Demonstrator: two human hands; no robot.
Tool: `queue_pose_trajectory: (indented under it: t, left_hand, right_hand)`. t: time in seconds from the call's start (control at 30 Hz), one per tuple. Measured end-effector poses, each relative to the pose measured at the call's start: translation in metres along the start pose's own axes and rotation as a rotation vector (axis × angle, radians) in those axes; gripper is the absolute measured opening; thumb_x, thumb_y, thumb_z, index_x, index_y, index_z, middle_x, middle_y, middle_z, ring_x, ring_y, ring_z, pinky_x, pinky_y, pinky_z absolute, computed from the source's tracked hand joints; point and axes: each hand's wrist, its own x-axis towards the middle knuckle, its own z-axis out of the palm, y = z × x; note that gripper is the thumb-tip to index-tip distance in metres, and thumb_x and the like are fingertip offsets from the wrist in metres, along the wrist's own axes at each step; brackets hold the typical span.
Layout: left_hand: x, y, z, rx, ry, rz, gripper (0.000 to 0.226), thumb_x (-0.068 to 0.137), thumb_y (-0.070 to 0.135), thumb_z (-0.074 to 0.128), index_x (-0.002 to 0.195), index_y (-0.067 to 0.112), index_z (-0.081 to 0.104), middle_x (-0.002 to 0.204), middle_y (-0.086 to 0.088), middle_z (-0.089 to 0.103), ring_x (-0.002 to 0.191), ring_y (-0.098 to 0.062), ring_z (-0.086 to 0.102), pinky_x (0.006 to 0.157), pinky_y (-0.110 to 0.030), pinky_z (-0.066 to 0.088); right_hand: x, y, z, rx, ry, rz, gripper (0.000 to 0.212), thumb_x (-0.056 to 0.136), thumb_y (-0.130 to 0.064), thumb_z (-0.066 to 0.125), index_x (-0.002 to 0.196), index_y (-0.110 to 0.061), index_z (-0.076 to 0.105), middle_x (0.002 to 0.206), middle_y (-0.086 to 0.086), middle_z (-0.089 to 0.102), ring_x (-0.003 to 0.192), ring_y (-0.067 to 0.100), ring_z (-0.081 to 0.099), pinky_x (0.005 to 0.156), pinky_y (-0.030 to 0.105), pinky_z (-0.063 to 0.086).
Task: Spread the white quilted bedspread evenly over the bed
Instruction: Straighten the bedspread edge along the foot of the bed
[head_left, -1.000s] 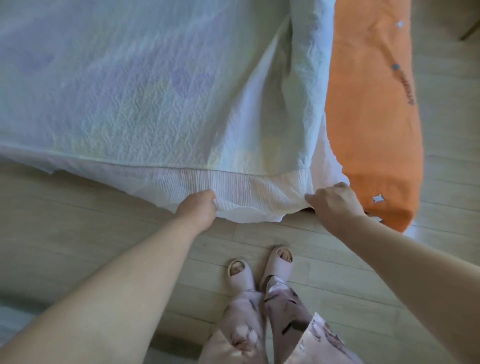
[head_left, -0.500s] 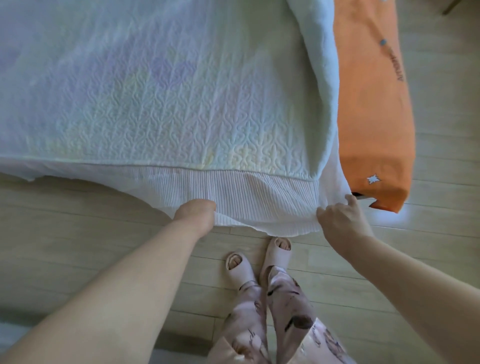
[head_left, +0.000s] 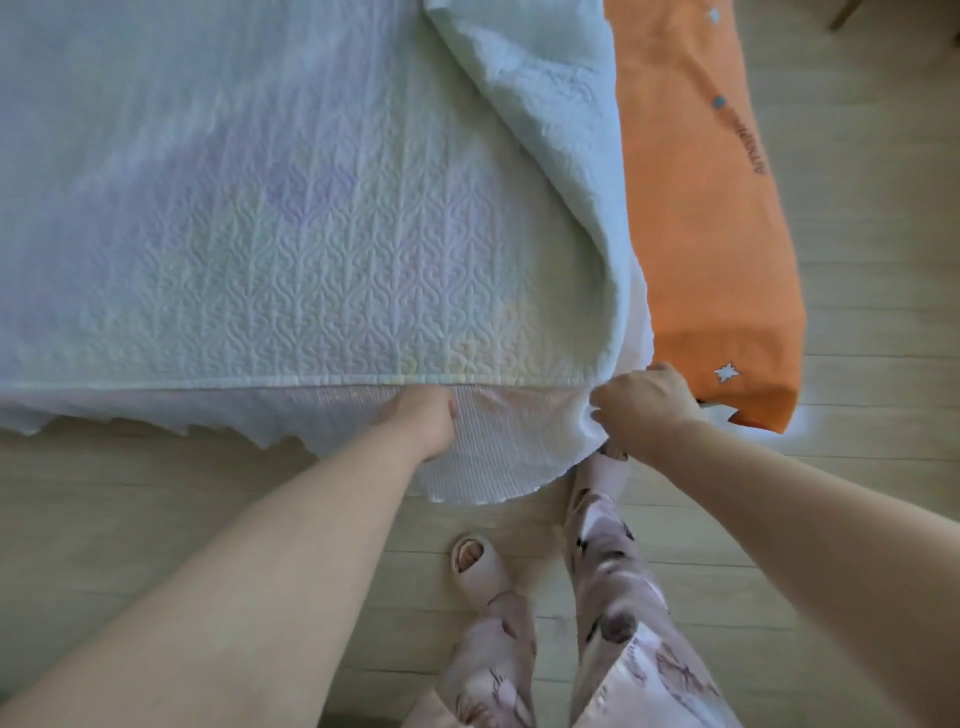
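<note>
The white quilted bedspread (head_left: 270, 218) covers the bed top, and its ribbed border hangs over the near edge toward the floor. At the right a flap is folded back, showing its fleecy underside (head_left: 550, 104). My left hand (head_left: 423, 421) is closed on the ribbed border near the bed edge. My right hand (head_left: 644, 410) pinches the bedspread's near right corner beside the orange bed side (head_left: 706, 234). The mattress under the cover is hidden.
The orange sheeted side of the bed runs down the right to a corner (head_left: 748, 400). Pale wood floor (head_left: 156, 493) lies in front. My legs in patterned pink trousers and a slipper (head_left: 470, 564) stand close to the bed edge.
Both hands have moved up to the bed edge with the border. The view shifted closer and rightward, and my right foot stepped forward under the hanging corner. The flap at the right folded back wider.
</note>
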Motion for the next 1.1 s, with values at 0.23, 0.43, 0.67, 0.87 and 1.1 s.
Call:
queue_pose_trajectory:
  t: [0.23, 0.43, 0.67, 0.87, 1.1]
  left_hand:
    - [0.047, 0.081, -0.041, -0.122, 0.098, 0.064, 0.027, 0.092, 0.018, 0.047, 0.110, 0.021, 0.068, 0.123, -0.003, 0.064, 0.115, -0.025, 0.058, 0.098, -0.033, 0.047]
    - [0.090, 0.156, -0.046, -0.160, 0.091, 0.021, 0.027, 0.093, 0.042, 0.048, 0.100, 0.021, 0.064, 0.107, -0.004, 0.067, 0.100, -0.027, 0.061, 0.083, -0.034, 0.049]
    - [0.129, 0.204, -0.050, -0.162, 0.132, -0.115, 0.045, 0.084, 0.054, 0.052, 0.102, 0.014, 0.062, 0.110, -0.007, 0.067, 0.105, -0.030, 0.061, 0.083, -0.034, 0.049]
    - [0.139, 0.180, -0.056, -0.055, 0.253, -0.297, 0.034, 0.093, 0.031, 0.042, 0.108, 0.008, 0.061, 0.120, -0.017, 0.063, 0.113, -0.035, 0.059, 0.086, -0.038, 0.048]
    - [0.144, 0.175, -0.075, -0.263, 0.493, -0.469, 0.027, 0.087, 0.029, 0.062, 0.105, 0.008, 0.057, 0.112, -0.015, 0.067, 0.109, -0.034, 0.062, 0.085, -0.040, 0.049]
  right_hand:
    - [0.051, 0.060, -0.028, 0.001, 0.077, 0.010, 0.041, 0.078, 0.007, 0.046, 0.100, -0.024, 0.063, 0.085, -0.005, 0.066, 0.075, 0.023, 0.057, 0.081, 0.030, 0.035]
    - [0.093, 0.124, -0.020, 0.058, 0.064, 0.047, 0.040, 0.079, 0.005, 0.050, 0.100, -0.025, 0.067, 0.084, -0.004, 0.068, 0.081, 0.021, 0.065, 0.079, 0.030, 0.034]
    - [0.139, 0.155, -0.014, 0.365, -0.049, 0.125, 0.031, 0.098, -0.039, 0.042, 0.118, -0.020, 0.056, 0.118, 0.003, 0.065, 0.113, 0.025, 0.059, 0.089, 0.035, 0.039]
    - [0.160, 0.144, -0.010, 0.618, -0.143, 0.170, 0.029, 0.090, -0.029, 0.048, 0.063, -0.023, 0.039, 0.071, -0.003, 0.050, 0.079, 0.026, 0.050, 0.064, 0.029, 0.034]
    - [0.135, 0.140, -0.008, 0.786, -0.136, -0.150, 0.017, 0.084, -0.027, 0.060, 0.087, -0.010, 0.062, 0.097, 0.005, 0.066, 0.093, 0.027, 0.059, 0.078, 0.036, 0.049]
